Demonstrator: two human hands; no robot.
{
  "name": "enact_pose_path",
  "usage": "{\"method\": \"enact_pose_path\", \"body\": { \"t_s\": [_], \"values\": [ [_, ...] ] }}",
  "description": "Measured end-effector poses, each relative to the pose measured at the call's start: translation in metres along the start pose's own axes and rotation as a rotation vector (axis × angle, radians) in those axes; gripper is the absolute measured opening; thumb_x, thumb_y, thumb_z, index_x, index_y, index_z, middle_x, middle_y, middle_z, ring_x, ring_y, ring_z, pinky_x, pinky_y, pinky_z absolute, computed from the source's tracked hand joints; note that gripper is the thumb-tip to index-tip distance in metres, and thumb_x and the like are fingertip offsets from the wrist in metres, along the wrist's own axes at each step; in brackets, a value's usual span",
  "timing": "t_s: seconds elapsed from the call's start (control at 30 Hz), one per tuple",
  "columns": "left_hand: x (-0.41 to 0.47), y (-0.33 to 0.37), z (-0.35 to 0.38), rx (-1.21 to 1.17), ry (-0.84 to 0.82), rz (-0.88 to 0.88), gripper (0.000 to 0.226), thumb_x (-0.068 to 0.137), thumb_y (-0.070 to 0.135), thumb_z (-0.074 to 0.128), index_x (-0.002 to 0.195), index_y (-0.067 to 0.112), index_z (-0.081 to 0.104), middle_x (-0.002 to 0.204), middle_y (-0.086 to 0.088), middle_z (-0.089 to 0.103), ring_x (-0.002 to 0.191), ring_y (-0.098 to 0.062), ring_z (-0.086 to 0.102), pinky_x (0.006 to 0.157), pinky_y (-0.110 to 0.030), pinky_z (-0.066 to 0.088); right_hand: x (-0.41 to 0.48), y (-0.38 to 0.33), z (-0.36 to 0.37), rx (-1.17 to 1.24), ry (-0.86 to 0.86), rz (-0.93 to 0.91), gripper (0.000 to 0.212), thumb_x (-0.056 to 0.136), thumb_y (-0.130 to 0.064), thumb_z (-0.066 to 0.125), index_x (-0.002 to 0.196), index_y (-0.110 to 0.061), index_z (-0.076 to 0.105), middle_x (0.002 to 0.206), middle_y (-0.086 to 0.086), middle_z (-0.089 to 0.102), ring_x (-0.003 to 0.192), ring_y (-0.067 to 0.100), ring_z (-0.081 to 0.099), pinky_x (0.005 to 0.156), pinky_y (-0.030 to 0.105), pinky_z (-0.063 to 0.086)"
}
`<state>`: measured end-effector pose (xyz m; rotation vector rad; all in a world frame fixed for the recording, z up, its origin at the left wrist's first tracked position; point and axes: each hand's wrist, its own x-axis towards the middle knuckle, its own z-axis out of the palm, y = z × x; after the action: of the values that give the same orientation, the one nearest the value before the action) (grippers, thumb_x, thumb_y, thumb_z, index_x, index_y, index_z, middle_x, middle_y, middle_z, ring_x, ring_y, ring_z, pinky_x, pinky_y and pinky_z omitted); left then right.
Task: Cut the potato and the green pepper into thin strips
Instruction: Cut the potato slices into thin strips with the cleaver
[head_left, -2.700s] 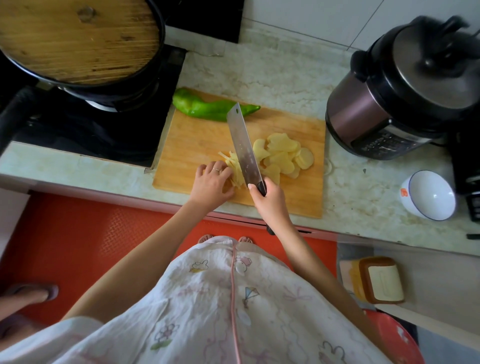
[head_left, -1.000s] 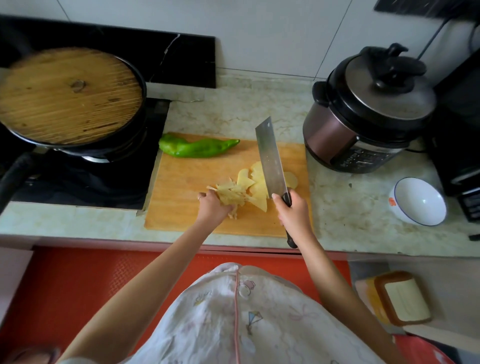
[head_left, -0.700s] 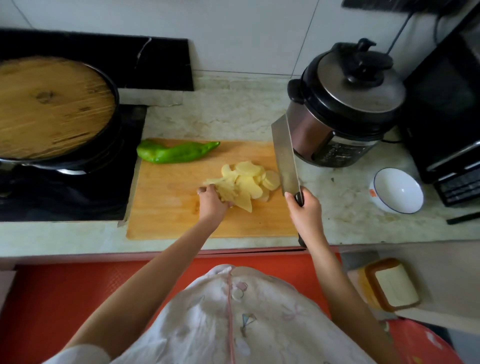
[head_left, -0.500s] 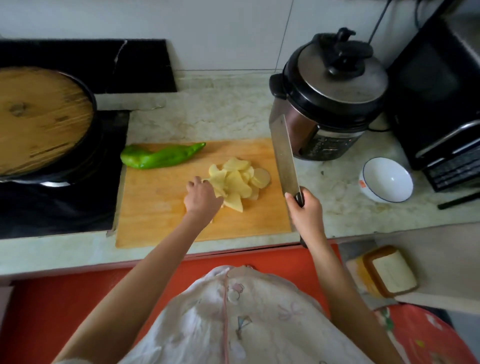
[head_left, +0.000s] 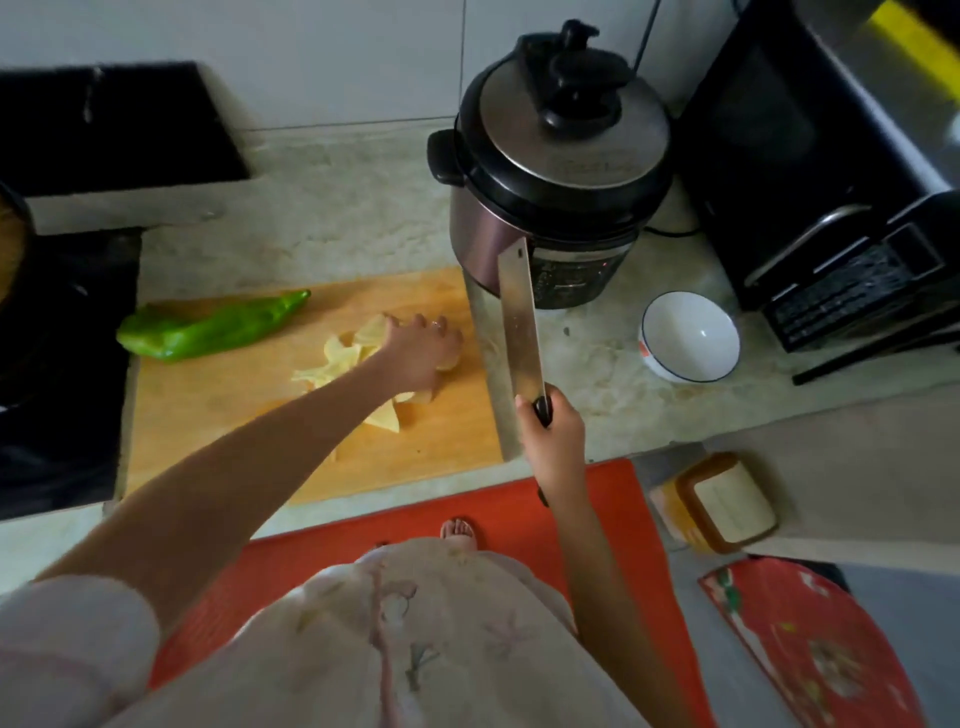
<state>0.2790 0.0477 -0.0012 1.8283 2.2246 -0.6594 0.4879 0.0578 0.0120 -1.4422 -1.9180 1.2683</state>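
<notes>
Potato slices (head_left: 340, 358) mostly not yet strips, left hand (head_left: 421, 353) spread flat over them; right hand (head_left: 550, 431) grips the cleaver (head_left: 511, 332), blade raised; green pepper (head_left: 208, 327) whole; plenty left, I'd say.

Electric pressure cooker (head_left: 556, 171) at back of marble counter (head_left: 337, 218); white blue-rimmed bowl (head_left: 691, 338) near its right; black countertop oven (head_left: 831, 208) far right; red floor mat (head_left: 519, 514) below.

Your left hand (head_left: 423, 351) covers much of the pale yellow potato slices (head_left: 337, 364); your right hand (head_left: 550, 431) hides most of the handle of the broad steel cleaver (head_left: 511, 338).
</notes>
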Motion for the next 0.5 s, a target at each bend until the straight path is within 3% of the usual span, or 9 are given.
{"method": "enact_pose_path", "body": {
  "t_s": [0.13,0.23,0.33,0.43,0.5],
  "values": [
    [0.004,-0.002,0.001,0.088,0.075,0.071,0.041,0.095,0.029,0.05,0.134,0.016,0.045,0.132,-0.008,0.05,0.11,-0.03,0.059,0.083,-0.039,0.046,0.008,0.003,-0.005,-0.015,-0.024,-0.036,0.016,0.095,-0.02,0.056,0.078,-0.02,0.056,0.055,-0.008,0.041,0.049,0.001,0.047,0.046,0.014,0.033],
    [0.002,-0.007,0.003,-0.061,0.107,0.052,0.029,0.096,0.017,0.045,0.124,0.009,0.052,0.116,-0.01,0.061,0.1,-0.031,0.063,0.077,-0.037,0.05,0.008,0.004,-0.008,-0.016,-0.036,-0.108,0.014,0.095,-0.019,0.056,0.102,-0.01,0.064,0.053,-0.008,0.041,0.048,0.003,0.046,0.045,0.014,0.033],
    [-0.002,-0.016,0.004,-0.484,0.248,-0.068,0.026,0.098,0.014,0.045,0.12,0.003,0.053,0.103,-0.016,0.066,0.091,-0.034,0.063,0.073,-0.039,0.049,0.006,-0.002,-0.007,0.001,-0.052,-0.171,0.019,0.095,-0.017,0.057,0.111,-0.012,0.065,0.049,-0.009,0.04,0.047,0.004,0.047,0.045,0.013,0.033],
    [-0.012,-0.021,-0.003,-0.981,0.432,-0.233,0.025,0.101,0.016,0.043,0.121,0.003,0.05,0.088,-0.013,0.06,0.077,-0.03,0.058,0.062,-0.033,0.039,0.009,-0.007,-0.004,-0.007,-0.067,-0.198,0.015,0.094,-0.017,0.057,0.106,-0.011,0.065,0.05,-0.009,0.04,0.048,0.003,0.048,0.046,0.012,0.033],
    [-0.02,-0.024,-0.006,-1.194,0.54,-0.381,0.028,0.101,0.014,0.041,0.126,0.001,0.045,0.092,-0.009,0.054,0.075,-0.022,0.054,0.062,-0.032,0.04,0.012,-0.008,-0.002,-0.007,-0.076,-0.196,0.015,0.095,-0.019,0.057,0.103,-0.009,0.065,0.052,-0.009,0.042,0.049,0.002,0.048,0.046,0.012,0.034]
  ]
}}
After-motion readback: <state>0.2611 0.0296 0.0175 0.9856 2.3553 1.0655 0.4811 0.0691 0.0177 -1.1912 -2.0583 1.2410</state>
